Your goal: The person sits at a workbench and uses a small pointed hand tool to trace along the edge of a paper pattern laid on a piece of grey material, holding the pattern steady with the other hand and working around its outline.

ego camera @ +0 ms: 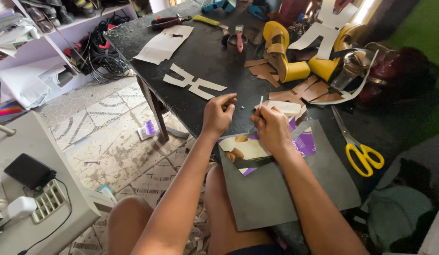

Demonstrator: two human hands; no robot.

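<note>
At the far left, a pale grey counter (pixel 35 141) is seen, on which a flat black case (pixel 29 171) and a ribbed beige plastic piece (pixel 48 203) are laid; behind it, white shelving (pixel 49 45) is crammed with crumpled sheets and a tangle of black cables (pixel 103 59). The floor (pixel 111 127) is covered in worn patterned tiles strewn with scraps. A dark, speckled, scuffed table (pixel 205 52) fills the middle, where a white angular paper pattern (pixel 193 84) lies flat. The left hand (pixel 217 114) is held over the table edge with its fingers curled inward, thumb pressed to fingertips; whether anything is pinched there cannot be told. Just to its right, the right hand (pixel 272 128) is closed around a thin white stick-like tool (pixel 259 106), held nearly upright over a matte grey sheet (pixel 276 189) that droops from the table onto the lap, with glossy purple printed paper (pixel 304 141) lying on it. Beyond, tan leather offcuts (pixel 309 89) are scattered beside a glossy yellow heeled sandal (pixel 283 54). Yellow-handled scissors (pixel 361 151) are laid at the right.
</note>
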